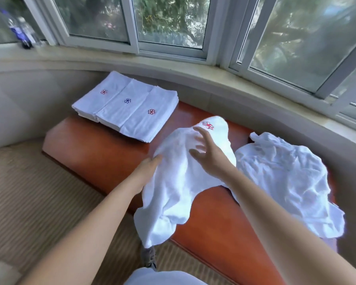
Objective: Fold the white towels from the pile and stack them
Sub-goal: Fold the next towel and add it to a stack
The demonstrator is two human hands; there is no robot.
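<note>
**One towel is up, and it needs to be laid flat**

A person stands at a brown bench (103, 153) by the window. In the middle of the frame a loose white towel (179, 182) hangs crumpled, with its low end drooping past the near edge of the bench. A red flower mark shows at its top.

The left hand (148, 167) is at the towel's left edge. Its fingers go into the cloth, so I think it holds the towel, but I cannot see the fingers well. The right hand (206, 155) is above the towel with its fingers spread wide. It grips nothing.

At the right of the frame lies the pile (286, 182) of messy towels. In the upper left, three folded towels (125, 105) lie side by side, overlapping, with flower marks on top.

I think the folding of this towel is just starting. Next, the hands likely need to find two corners, pull the cloth straight, and spread it flat on the bench.
</note>
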